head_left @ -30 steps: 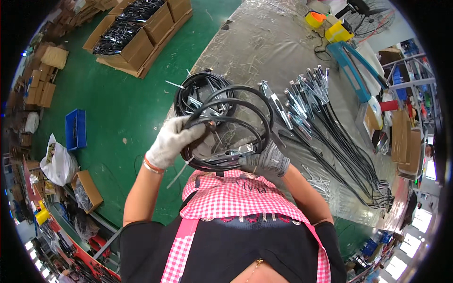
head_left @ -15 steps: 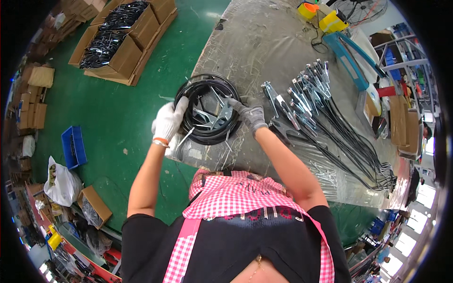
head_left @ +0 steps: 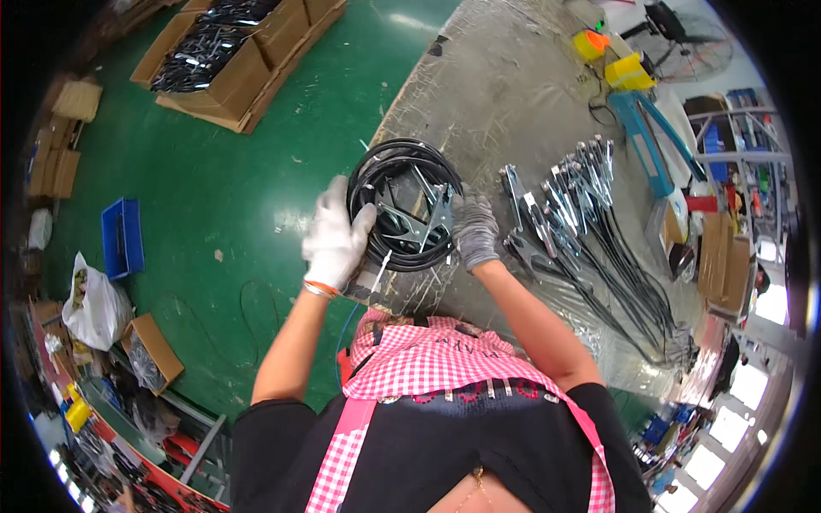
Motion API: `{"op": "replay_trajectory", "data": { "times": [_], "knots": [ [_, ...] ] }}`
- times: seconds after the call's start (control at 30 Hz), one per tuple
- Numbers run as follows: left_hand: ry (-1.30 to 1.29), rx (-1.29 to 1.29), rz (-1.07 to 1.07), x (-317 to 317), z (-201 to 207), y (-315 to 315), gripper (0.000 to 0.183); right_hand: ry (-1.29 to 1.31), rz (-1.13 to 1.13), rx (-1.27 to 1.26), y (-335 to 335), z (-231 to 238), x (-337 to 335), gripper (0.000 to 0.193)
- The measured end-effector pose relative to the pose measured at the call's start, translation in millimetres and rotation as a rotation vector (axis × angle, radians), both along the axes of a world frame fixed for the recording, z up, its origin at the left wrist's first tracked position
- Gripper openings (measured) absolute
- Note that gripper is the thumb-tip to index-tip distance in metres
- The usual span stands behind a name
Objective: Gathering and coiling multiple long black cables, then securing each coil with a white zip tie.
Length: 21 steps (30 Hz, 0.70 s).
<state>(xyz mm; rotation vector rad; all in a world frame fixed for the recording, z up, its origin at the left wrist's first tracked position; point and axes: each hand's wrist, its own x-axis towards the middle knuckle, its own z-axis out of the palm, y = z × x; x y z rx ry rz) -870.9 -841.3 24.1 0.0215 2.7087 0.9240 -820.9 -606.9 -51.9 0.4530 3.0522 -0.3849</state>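
A coil of black cable (head_left: 400, 152) lies at the table's near left corner. Silvery metal clamps (head_left: 415, 229) rest within its ring. A pale tie end (head_left: 380, 270) sticks out at the coil's near side. My left hand (head_left: 333, 239), in a white glove, grips the coil's left side, thumb over the rim and fingers along the outside. At the opposite side my right hand (head_left: 475, 229), in a grey glove, has its fingers closed round the rim; its fingertips are partly hidden. To the right lie several metal clamps (head_left: 571, 192) with black cables (head_left: 629, 278).
The worktable (head_left: 496, 94) ends left of the coil, above the green floor (head_left: 214, 205). Open cartons (head_left: 244, 81) of black cables stand far left, a blue crate (head_left: 123, 239) nearer. A blue tool with a long handle (head_left: 641, 141) and yellow tape dispensers (head_left: 629, 73) sit far right.
The whole view has shifted, so table and coil appear farther right. My left hand has changed its hold on the coil's left rim. My right hand stays at the right rim.
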Motion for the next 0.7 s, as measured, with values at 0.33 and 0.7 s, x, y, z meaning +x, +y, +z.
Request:
{"op": "replay_trajectory", "data": {
  "times": [0.33,0.7],
  "knots": [
    [0.171,0.097,0.000,19.3,-34.3,9.2,0.060,0.194,-0.133,-0.255,11.6,9.7,15.0,0.045],
    [0.769,0.056,0.069,93.6,36.8,34.7,0.047,-0.079,-0.516,0.302,201.1,-4.1,205.2,0.034]
  ]
}}
